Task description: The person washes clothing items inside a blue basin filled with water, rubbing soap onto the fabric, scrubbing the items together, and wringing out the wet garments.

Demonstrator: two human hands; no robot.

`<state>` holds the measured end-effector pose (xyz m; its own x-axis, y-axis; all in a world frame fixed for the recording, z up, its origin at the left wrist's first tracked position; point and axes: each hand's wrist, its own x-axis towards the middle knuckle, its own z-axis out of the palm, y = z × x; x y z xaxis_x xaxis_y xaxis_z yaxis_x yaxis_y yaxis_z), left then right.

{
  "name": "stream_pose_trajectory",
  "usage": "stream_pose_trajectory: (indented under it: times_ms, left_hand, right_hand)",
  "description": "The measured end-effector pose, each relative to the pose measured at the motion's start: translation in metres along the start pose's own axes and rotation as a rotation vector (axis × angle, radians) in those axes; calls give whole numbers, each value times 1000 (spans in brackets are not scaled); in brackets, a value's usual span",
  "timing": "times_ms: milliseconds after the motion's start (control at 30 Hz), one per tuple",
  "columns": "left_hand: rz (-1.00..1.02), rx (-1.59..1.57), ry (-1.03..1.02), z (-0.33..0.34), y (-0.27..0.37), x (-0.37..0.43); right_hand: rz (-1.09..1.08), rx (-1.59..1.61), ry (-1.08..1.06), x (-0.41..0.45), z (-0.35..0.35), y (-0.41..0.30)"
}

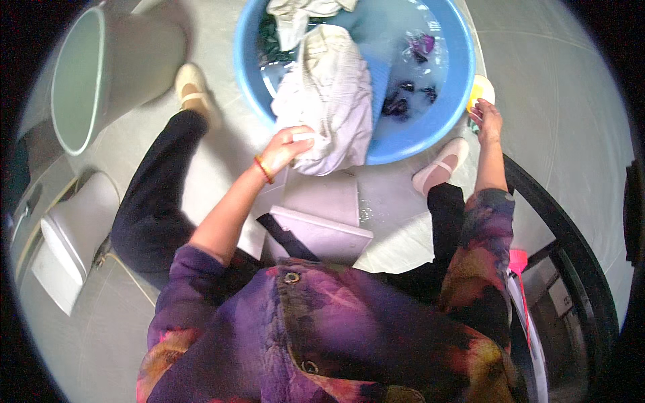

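My left hand (287, 147) grips the edge of a wet white garment (335, 95), which is draped over a blue ribbed washboard (379, 80) at the near side of a round blue plastic basin (466, 65). Outside the basin on the right, the fingers of my right hand (486, 121) touch a round whitish dish (486, 86) with a yellow piece (475, 94), probably soap. Whether these fingers are closed on either one is unclear. Dark clothes (403, 101) and a purple cloth (422, 45) lie in the cloudy water. Another pale cloth (289, 25) hangs at the basin's far left.
A pale green bucket (101, 80) stands at the upper left. Below it is a white plastic object (75, 242). A pale lilac stool-like object (322, 226) sits between my legs. To my right curves a black frame (569, 226), near a pink-red item (518, 260).
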<state>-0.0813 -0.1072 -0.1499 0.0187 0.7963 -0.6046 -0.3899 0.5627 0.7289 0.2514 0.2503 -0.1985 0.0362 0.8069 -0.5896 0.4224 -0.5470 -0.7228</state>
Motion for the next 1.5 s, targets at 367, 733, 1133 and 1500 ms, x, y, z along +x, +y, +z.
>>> stream_pose_trajectory:
  times_ms: [367,733,1133,1500]
  left_hand:
    - [248,208,263,14,82,-24]
    - [447,516,-249,64,112,-71]
    - [253,1198,196,48,124,-106]
    - [1036,1104,682,74,242,-168]
  right_hand:
    - [-689,-302,-650,-200,139,-96]
    - [-210,-401,-611,-219,212,-83]
    - [-63,287,-449,-197,130,-67]
    - [-664,255,-246,-328,41,-192]
